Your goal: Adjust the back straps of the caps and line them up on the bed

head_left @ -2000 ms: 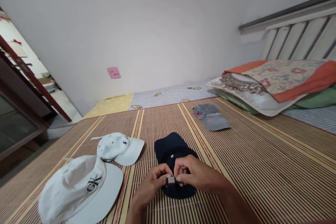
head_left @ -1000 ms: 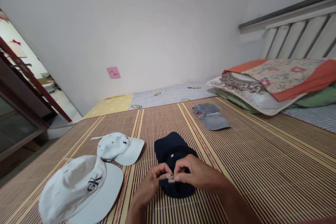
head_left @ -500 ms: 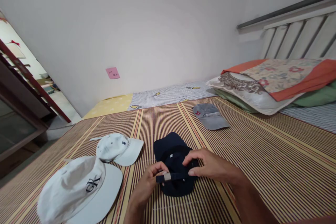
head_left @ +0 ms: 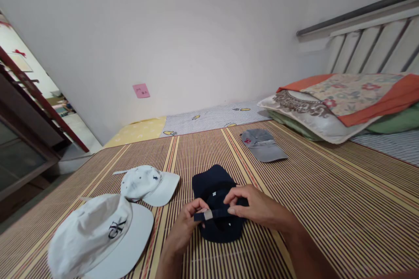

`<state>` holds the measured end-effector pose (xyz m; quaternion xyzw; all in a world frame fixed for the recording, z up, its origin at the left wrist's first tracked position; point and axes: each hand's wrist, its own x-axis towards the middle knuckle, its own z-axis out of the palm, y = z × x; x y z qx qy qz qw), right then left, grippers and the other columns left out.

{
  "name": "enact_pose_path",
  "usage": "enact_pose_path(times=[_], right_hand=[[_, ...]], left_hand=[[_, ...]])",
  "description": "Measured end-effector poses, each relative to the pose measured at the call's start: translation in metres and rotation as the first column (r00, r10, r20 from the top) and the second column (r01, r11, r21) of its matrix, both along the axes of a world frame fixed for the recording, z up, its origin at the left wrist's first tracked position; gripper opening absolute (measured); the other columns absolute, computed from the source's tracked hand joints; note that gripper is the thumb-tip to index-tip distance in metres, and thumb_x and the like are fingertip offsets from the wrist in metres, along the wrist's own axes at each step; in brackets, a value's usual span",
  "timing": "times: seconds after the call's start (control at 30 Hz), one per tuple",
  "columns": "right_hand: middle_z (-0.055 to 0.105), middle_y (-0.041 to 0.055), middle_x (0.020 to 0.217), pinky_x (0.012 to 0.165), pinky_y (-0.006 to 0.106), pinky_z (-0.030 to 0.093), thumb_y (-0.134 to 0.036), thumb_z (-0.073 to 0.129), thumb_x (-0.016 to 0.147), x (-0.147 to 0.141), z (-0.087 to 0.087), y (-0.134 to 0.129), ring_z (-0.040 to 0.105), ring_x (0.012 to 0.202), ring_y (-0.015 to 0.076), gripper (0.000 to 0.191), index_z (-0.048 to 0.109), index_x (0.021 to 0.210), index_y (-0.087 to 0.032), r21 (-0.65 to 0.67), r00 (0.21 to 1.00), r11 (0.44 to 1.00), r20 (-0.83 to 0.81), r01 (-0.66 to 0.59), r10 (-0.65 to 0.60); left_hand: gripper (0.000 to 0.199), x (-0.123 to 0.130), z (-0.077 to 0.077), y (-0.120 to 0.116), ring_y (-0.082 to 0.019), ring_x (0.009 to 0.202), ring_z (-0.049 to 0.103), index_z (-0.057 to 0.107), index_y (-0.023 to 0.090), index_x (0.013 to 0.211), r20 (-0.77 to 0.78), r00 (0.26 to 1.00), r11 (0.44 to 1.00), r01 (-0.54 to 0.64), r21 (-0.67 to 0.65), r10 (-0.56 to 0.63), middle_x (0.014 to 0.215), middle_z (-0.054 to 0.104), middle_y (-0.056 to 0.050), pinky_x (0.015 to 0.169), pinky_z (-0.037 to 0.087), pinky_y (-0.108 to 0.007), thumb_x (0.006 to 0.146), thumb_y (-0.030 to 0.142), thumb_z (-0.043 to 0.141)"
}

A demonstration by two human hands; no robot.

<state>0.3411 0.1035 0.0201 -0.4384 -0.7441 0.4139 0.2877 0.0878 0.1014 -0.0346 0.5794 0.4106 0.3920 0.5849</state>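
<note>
A dark navy baseball cap (head_left: 212, 179) lies on the striped mat with its hollow inside facing up and its brim pointing away from me. Across its near side runs the adjustment strap (head_left: 219, 213), which carries a pale metal buckle (head_left: 208, 214). Fingers of my left hand (head_left: 186, 222) pinch the strap just left of the buckle. On the other side, my right hand (head_left: 253, 207) holds the strap between thumb and fingers. Part of the cap's right side is hidden behind my right hand.
Left of my hands lie a large white cap with black letters (head_left: 94, 235) and a smaller white cap (head_left: 147, 185). Farther off sits a grey cap (head_left: 263, 144). Pillows (head_left: 327, 120) are stacked at the right, and a wall (head_left: 209, 43) stands behind the mat (head_left: 327, 209).
My right hand has shifted slightly left and up along the strap, toward the buckle. The strap has risen slightly. The other caps have stayed in place.
</note>
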Motion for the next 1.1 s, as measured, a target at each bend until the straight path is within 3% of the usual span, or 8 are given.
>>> enact_pose_path(times=[0.13, 0.37, 0.63, 1.1], right_hand=[[0.077, 0.0025, 0.088, 0.082, 0.032, 0.044, -0.021, 0.069, 0.082, -0.009, 0.000, -0.004, 0.067, 0.093, 0.0218, 0.013, 0.080, 0.089, -0.024, 0.047, 0.996, 0.999, 0.091, 0.006, -0.011], [0.075, -0.0001, 0.072, 0.067, 0.028, 0.041, -0.016, 0.061, 0.083, -0.019, 0.002, -0.005, 0.065, 0.070, 0.0153, 0.018, 0.078, 0.080, -0.020, 0.028, 0.998, 0.998, 0.040, -0.049, 0.048], [0.075, 0.0003, 0.071, 0.067, 0.028, 0.042, -0.015, 0.060, 0.082, -0.025, 0.000, -0.005, 0.065, 0.069, 0.0153, 0.018, 0.076, 0.077, -0.019, 0.013, 0.999, 0.999, 0.006, -0.044, 0.044], [0.072, -0.0023, 0.069, 0.068, 0.026, 0.044, -0.014, 0.064, 0.081, -0.029, -0.004, -0.002, 0.067, 0.071, 0.0144, 0.011, 0.073, 0.081, -0.020, -0.010, 0.999, 1.000, -0.042, -0.001, 0.000]], left_hand=[[0.034, 0.000, -0.002, 0.001, -0.011, 0.065, 0.043, 0.064, 0.017, 0.080, 0.006, 1.000, 1.000, 0.011, 0.000, -0.011, 0.070, 0.052, 0.004, 0.063, 0.036, -0.024, 0.085, 0.050, 0.073], [0.036, 0.003, -0.002, 0.000, -0.011, 0.064, 0.043, 0.063, 0.017, 0.079, -0.018, 1.000, 1.000, 0.018, 0.006, -0.018, 0.069, 0.052, 0.004, 0.062, 0.036, -0.025, 0.088, 0.051, 0.070], [0.032, 0.007, 0.004, -0.001, -0.011, 0.064, 0.041, 0.065, 0.017, 0.078, -0.020, 1.000, 1.000, 0.006, 0.023, -0.006, 0.068, 0.050, 0.004, 0.061, 0.034, -0.024, 0.086, 0.047, 0.072], [0.035, 0.009, -0.004, 0.000, -0.012, 0.061, 0.045, 0.064, 0.017, 0.075, 0.014, 0.999, 1.000, -0.029, 0.008, 0.029, 0.064, 0.051, 0.004, 0.060, 0.035, -0.024, 0.085, 0.049, 0.073]])
